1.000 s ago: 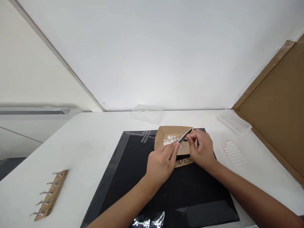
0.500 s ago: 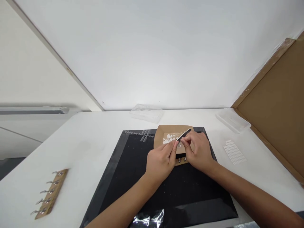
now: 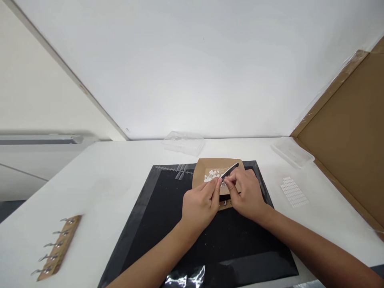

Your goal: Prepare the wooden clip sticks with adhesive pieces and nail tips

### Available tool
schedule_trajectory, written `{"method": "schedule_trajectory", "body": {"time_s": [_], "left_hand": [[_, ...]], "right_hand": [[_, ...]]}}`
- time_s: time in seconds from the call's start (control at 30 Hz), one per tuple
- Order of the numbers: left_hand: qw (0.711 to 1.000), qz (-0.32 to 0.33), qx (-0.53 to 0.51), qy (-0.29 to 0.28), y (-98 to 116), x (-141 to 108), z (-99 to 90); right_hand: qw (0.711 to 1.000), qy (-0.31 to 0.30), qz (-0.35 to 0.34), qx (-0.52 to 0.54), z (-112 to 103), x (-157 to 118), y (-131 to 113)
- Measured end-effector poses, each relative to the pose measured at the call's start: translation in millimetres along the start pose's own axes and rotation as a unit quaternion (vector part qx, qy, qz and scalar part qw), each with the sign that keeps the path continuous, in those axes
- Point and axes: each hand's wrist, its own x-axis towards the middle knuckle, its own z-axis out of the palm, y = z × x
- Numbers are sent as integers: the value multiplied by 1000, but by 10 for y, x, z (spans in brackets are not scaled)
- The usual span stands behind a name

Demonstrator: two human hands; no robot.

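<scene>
Mat (image 3: 168, 200) black; tray (image 3: 199, 172) brown, bits (image 3: 211, 176) inside white. Stick (image 3: 230, 169) black, pale-edged. Strip (image 3: 65, 247) toward table's (image 3: 120, 172) left edge tan, hooks (image 3: 49, 257) silver.

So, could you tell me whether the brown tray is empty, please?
Not empty: the brown tray holds loose white pieces; the right hand hides part of it.

I hold a slim, flat strip (image 3: 230, 170), black with a pale edge, its lower end hidden at my fingers. It slants up and away to the right, its far end exposed, over an open brown cardboard tray.
</scene>
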Motion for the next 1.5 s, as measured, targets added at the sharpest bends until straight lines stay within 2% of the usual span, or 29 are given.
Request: {"method": "schedule_trajectory", "body": {"time_s": [0.2,0.33,0.47,0.57,0.7,0.87,0.97,1.1,1.27,1.4,1.5], "left_hand": [[1000,-11,-9,-4,-2,-5,10],[1000,-14,-14,-9,-3,-11,4],[1000,-9,-5,-3,7,-4,-17],[1000,-10,-8,-6,14,-1,-19],[1000,-14,3,-5,6,-9,0],[1000,-11,-1,0,-1,-9,5],[1000,-7,3,5,5,1,-5],[1000,-6,-3,2,12,9,-19],[1000,-9,6,-2,22,2,-6],[1000,-14,-2,-1,40,0,4],[1000,-10,2,-2,39,2,5]], "right_hand": [[998,50,0,-50,2,2,-15],[1000,9,-8,-28,10,0,-3],[997,41,16,-58,-2,8,15],[1000,2,0,-24,-3,7,9],[998,37,19,-52,10,8,8],[999,11,-8,-33,20,19,43],[997,46,26,-58,21,22,56],[1000,-1,2,-13,24,3,13],[996,53,17,-66,13,22,25],[999,13,11,-27,-9,37,28],[997,47,34,-56,-15,38,24]]}}
